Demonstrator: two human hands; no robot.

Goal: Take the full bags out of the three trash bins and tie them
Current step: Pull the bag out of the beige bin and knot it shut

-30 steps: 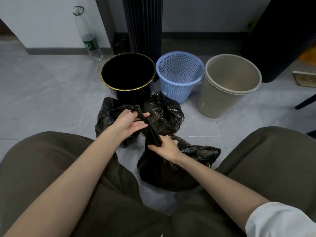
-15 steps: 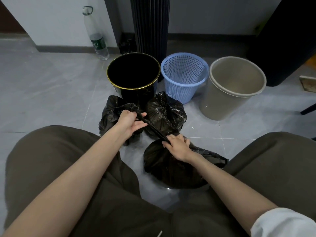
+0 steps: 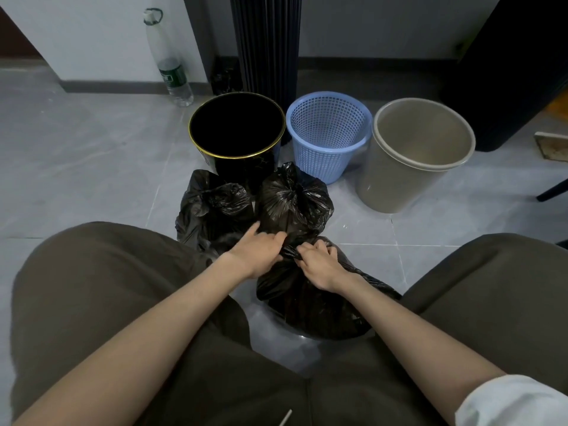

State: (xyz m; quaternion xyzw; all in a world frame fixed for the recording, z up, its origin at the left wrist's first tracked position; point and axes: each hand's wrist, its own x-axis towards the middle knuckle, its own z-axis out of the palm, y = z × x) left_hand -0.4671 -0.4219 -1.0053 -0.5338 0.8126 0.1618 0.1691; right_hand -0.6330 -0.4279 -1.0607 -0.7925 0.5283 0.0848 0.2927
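left hand (image 3: 256, 255) + right hand (image 3: 319, 265) fingers clench bag (image 3: 307, 305) neck | 2 tied bags (image 3: 292, 201) behind (touching) | open floor (image 3: 92, 167) left

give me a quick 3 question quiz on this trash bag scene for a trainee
1. True or false: the blue basket holds a bag.
2. The left hand and right hand grip the nearest bag at its: A) twisted neck B) bottom C) far side
3. What colour is the rim of the black bin?

Key: 1 false; 2 A; 3 gold
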